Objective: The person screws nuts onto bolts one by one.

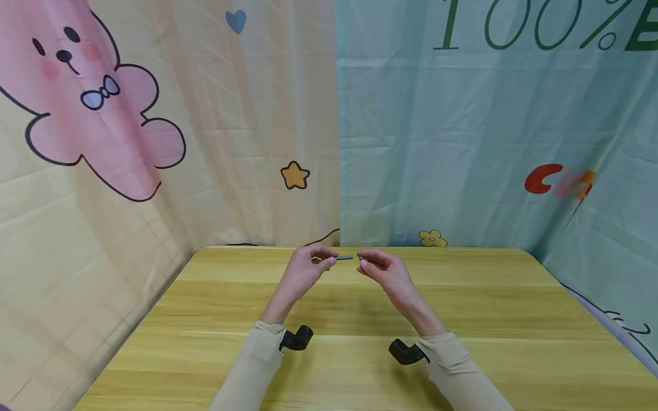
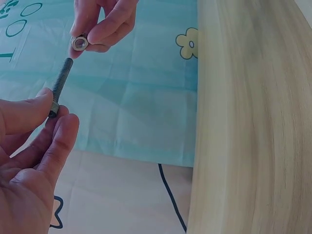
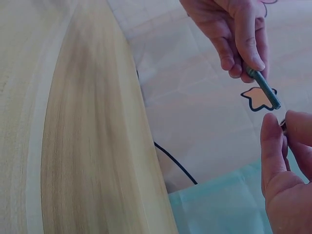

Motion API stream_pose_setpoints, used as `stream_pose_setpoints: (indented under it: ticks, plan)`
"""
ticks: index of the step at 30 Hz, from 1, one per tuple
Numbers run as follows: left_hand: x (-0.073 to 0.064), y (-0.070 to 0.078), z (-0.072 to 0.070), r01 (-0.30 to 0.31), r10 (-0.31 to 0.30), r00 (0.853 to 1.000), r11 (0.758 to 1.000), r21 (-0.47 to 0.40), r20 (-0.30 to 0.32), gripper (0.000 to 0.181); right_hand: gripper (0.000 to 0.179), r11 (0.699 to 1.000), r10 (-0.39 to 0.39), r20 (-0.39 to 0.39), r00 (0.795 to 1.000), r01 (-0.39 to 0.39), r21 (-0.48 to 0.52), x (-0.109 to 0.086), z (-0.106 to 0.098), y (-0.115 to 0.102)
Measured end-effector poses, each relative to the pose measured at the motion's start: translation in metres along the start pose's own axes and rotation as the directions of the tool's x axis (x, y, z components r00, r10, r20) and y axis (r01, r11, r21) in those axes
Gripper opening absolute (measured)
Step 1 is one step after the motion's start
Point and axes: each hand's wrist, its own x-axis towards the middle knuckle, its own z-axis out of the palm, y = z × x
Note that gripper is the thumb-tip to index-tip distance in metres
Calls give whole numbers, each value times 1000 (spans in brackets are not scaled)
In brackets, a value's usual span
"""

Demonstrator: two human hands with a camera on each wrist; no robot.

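My left hand [image 1: 307, 268] pinches a dark threaded bolt [image 2: 61, 80] by its head, between thumb and fingertips. The bolt's threaded shank points toward my right hand [image 1: 386, 275]. Between the thumb and fingertips of that right hand sits a small shiny metal nut [image 2: 79, 43], its hole turned to the bolt in the left wrist view. A short gap lies between the bolt's tip and the nut. In the right wrist view the fingers mostly hide the nut. Both hands are held up over the far part of the table.
The wooden table [image 1: 349, 365] stretches beneath both forearms. Printed curtains hang behind it, a cream one [image 1: 231, 114] at left and a teal one [image 1: 462, 125] at right. A black wrist camera [image 1: 297, 338] sits on the left sleeve, another black camera [image 1: 407, 352] on the right.
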Motion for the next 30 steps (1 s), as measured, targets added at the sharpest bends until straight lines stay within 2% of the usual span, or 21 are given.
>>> stream_pose_setpoints:
  ticks: [7,11,21,30]
  plan:
    - [0,0,1,-15,15,1000,1000,-11,6,7,34,1000,7,-14,1000,-7,21,2,1,1]
    - [1,-1,2,-20,20,1000,1000,-11,10,7,33,1000,-2,-19,1000,2,2,2,0,2]
    - [0,-1,4,-10,11,1000,1000,-25,25,7,32,1000,-11,-6,1000,11,-24,0,2,-1]
    - [1,2,6,18,-15,999,996,-87,33,12,31,999,-19,-9,1000,19,-50,-2,2,-4]
